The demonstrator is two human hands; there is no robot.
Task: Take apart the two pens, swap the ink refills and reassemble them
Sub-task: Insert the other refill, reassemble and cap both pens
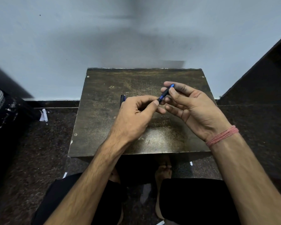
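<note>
A blue and black pen point(165, 93) is held above the small dark wooden table point(104, 120). My left hand point(136, 116) pinches its lower end between thumb and fingers. My right hand point(193, 108) grips its upper end, with the blue tip showing past the fingers. The pen slants up to the right between the two hands. A second dark pen point(122, 98) lies on the table behind my left hand, which hides most of it.
The table stands against a pale wall point(88, 38). Dark speckled floor point(31, 151) surrounds it, with scraps of white paper point(43, 115) at the left. A dark ledge point(266, 75) rises at the right. My knees and bare feet point(163, 171) are below the table's front edge.
</note>
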